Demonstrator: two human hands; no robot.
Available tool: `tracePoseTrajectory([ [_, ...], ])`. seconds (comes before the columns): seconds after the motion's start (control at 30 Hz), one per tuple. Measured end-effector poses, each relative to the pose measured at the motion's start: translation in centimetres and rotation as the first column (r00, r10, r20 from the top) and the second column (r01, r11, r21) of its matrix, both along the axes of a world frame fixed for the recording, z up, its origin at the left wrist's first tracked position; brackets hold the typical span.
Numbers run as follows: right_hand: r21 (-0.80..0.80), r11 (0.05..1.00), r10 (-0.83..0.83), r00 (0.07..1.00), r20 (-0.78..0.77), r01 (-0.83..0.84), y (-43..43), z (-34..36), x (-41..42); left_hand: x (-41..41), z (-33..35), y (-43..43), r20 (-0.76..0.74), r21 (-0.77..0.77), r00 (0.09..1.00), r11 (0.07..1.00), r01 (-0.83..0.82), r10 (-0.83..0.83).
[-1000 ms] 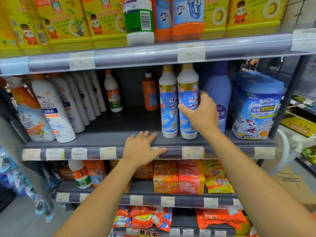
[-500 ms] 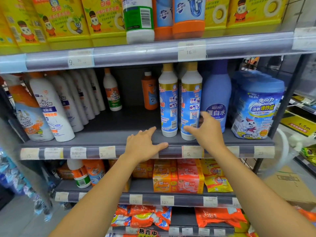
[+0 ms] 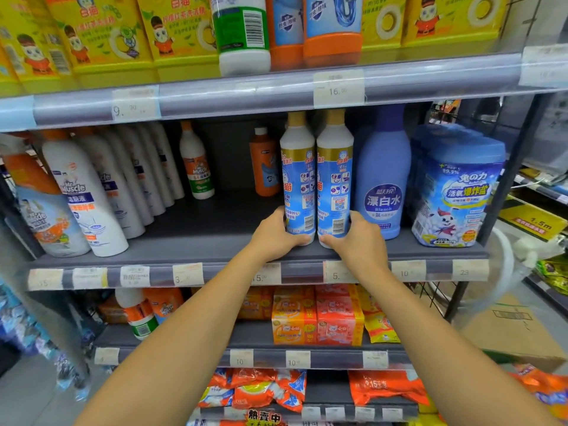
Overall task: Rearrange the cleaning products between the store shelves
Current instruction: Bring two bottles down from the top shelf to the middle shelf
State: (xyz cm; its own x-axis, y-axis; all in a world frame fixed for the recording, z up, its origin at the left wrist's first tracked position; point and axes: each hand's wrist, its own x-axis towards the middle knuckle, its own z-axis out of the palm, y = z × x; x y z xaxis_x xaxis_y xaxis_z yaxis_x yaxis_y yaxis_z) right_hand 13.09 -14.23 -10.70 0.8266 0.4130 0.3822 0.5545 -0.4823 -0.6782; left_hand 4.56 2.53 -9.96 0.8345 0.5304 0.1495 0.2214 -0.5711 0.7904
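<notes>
Two tall white bottles with blue labels and tan caps stand side by side at the front of the middle shelf (image 3: 215,247). My left hand (image 3: 273,238) grips the base of the left bottle (image 3: 298,176). My right hand (image 3: 356,241) grips the base of the right bottle (image 3: 335,176). Both bottles are upright and touch each other, with their bottoms on the shelf.
A blue bleach bottle (image 3: 384,179) and a blue tub (image 3: 455,192) stand right of the pair. White Mr Muscle bottles (image 3: 86,198) fill the left; an orange bottle (image 3: 266,164) stands behind. A bare gap lies between. Yellow packs line the shelf above, soap packs below.
My left hand left the shelf's front edge and closed on the left bottle's base. My right hand slid down from the right bottle's middle to its base.
</notes>
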Motion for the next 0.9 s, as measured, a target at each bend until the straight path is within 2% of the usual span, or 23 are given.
tracePoseTrajectory([
  [0.27,-0.061,0.994,-0.087,0.996,0.029,0.089,1.2,-0.2,0.5,-0.2,-0.1,-0.8,0.023,0.022,0.999,0.999,-0.044,0.043],
  [0.53,-0.1,0.991,-0.089,0.995,0.055,0.094,0.8,-0.8,0.5,-0.4,-0.3,-1.2,-0.003,0.099,0.995,0.99,-0.098,0.098],
  [0.7,-0.066,0.992,-0.102,0.994,0.045,0.105,0.8,-0.6,-0.1,-0.4,-0.1,-1.6,0.003,0.105,0.986,0.98,-0.167,0.167],
  [0.8,-0.026,0.992,-0.121,0.993,-0.006,0.121,1.2,0.0,-0.2,-0.4,-0.1,-2.1,0.015,0.178,0.97,0.954,-0.242,0.243],
  [0.9,-0.019,0.991,-0.131,0.991,-0.012,0.13,1.7,0.2,-0.2,-0.3,0.0,-2.0,-0.002,0.18,0.978,0.962,-0.204,0.207],
])
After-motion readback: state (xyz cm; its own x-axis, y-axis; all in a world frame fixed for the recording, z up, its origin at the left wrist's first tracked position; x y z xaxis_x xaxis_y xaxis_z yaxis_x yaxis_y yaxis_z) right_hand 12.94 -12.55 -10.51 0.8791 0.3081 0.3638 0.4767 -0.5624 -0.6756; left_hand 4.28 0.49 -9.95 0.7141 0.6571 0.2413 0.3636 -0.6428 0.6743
